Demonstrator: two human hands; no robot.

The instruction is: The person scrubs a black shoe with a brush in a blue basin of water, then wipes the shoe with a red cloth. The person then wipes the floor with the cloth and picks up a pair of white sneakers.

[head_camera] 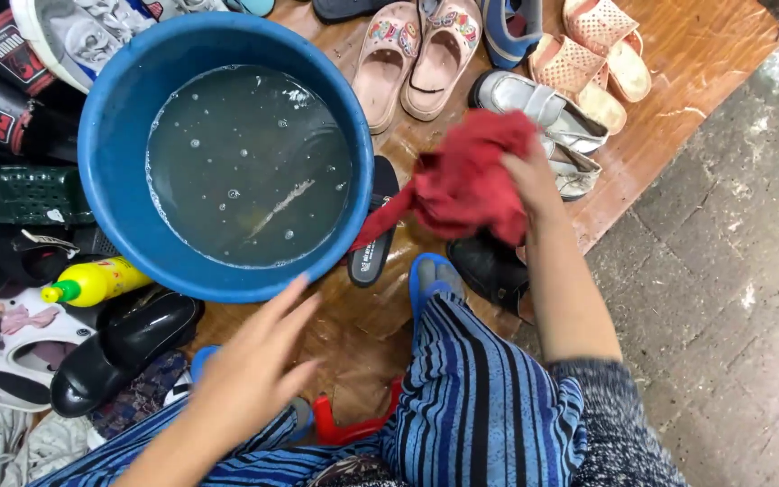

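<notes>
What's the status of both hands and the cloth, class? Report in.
Right hand gripping red cloth above the shoes. Left hand open, empty, near blue basin rim. Basin holds murky water; yellow bottle beside it.

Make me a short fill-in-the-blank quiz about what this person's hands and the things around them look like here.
1. The right hand grips a crumpled cloth whose colour is ____.
2. The round blue plastic basin holds murky ____.
3. The left hand is open and hovers just below the basin's ____.
4. Left of the basin lies a plastic squeeze bottle with a green cap and a body coloured ____.

Missing words: red; water; rim; yellow.
</notes>
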